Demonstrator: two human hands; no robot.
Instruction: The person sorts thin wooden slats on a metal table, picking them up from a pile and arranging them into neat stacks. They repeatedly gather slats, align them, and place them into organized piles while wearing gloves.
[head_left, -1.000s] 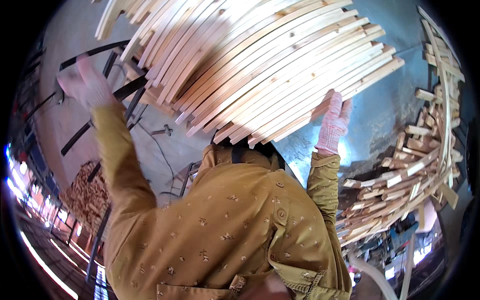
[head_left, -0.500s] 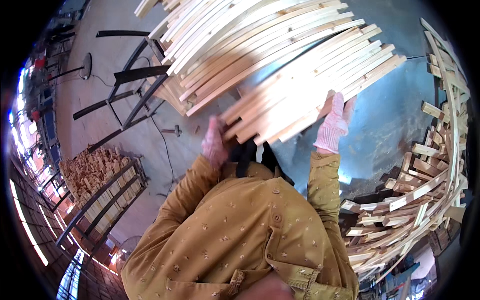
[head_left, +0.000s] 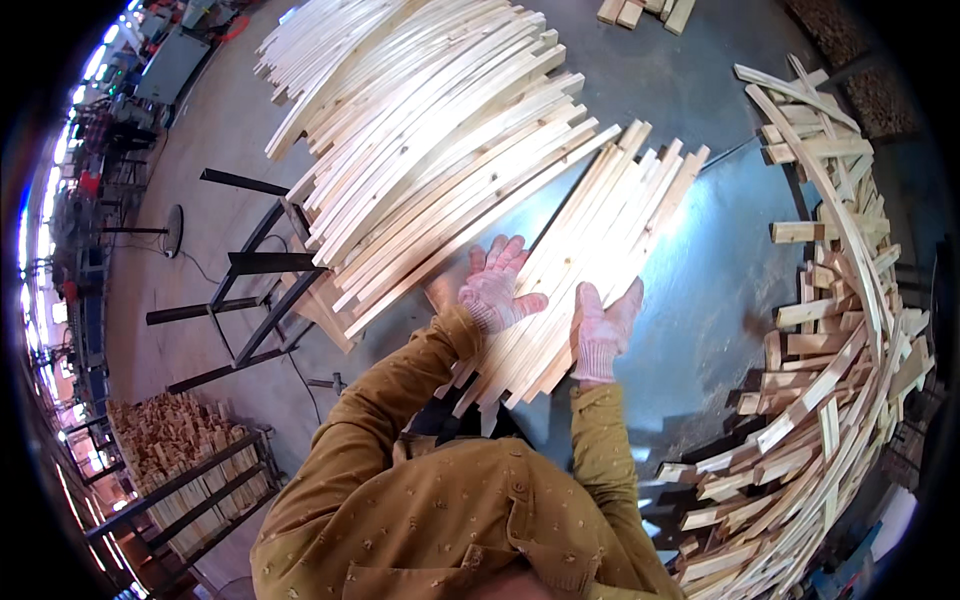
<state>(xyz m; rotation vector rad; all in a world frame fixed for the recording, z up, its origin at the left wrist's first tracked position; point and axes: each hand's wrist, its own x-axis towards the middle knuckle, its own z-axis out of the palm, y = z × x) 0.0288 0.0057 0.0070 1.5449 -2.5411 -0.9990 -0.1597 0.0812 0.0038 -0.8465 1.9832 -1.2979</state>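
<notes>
A batch of pale wooden strips [head_left: 570,270] lies side by side, slanting from near my body up to the right. My left hand [head_left: 497,287], in a pinkish-white knit glove, lies along the batch's left side with fingers spread and the thumb over the strips. Against the right side of the batch rests my right hand [head_left: 606,328], gloved alike, fingers stretched and thumb apart. Neither hand is closed round a strip. Just left of the batch, a wider row of long wooden strips [head_left: 430,150] fans away, its near end beside a black metal frame [head_left: 265,262].
A blue-grey metal tabletop [head_left: 690,330] lies under the batch. To the right is a heaped pile of offcut wood pieces [head_left: 820,345]. A rack of stacked short sticks [head_left: 190,450] stands at the lower left. A few blocks [head_left: 645,12] sit at the far edge.
The batch has turned to a steeper slant. My left hand has left its near end for its left side, fingers now spread. My right hand stays on the right side. The view has shifted.
</notes>
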